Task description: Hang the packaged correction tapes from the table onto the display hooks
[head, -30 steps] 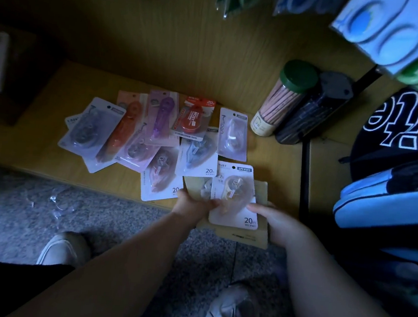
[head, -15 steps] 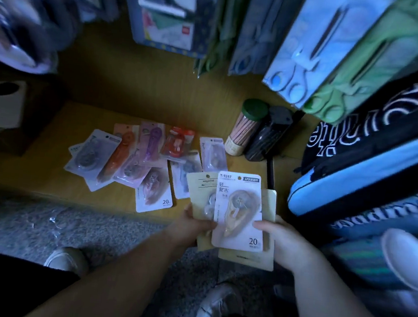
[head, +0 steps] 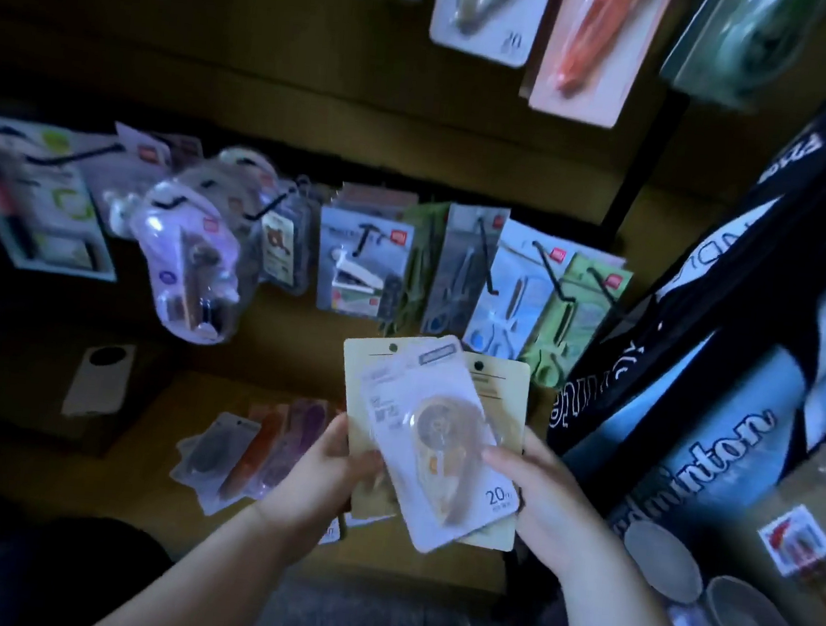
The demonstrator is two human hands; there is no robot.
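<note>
Dim wooden panelling backed the shop display, and black wire hooks (head: 553, 278) jutted from it at mid-height, carrying carded scissors (head: 503, 296) in blue and green and a small stapler pack (head: 355, 267). Higher up hung more carded goods, among them a white correction tape pack (head: 485, 12) and an orange one (head: 586, 41). To the right leaned a black bag (head: 647, 370) with white lettering, and beside it a blue case (head: 703, 472).

Low in the view lay the wooden table (head: 221, 395), with a fan of loose correction tape packs (head: 256, 449) spread on it in grey, orange and purple, overlapping one another. A dark box (head: 99, 378) with a pale label sat at the table's left end.

Both hands were raised in front of the table and held a small stack of packs. On top lay a white-carded correction tape (head: 439, 436), tilted so that its upper end leaned left, with a yellowish dispenser under a clear blister. Behind it were two pale yellow cards (head: 361, 383), each with a punched hanging hole near its top edge. The left hand (head: 330, 471) gripped the stack from the lower left, its fingers curled round the card edges. The right hand (head: 542, 497) held the right side, thumb pressed on the blister of the top pack and fingers tucked behind the cards. The stack was below the scissor hooks and clear of them, and no held pack was on a hook.
</note>
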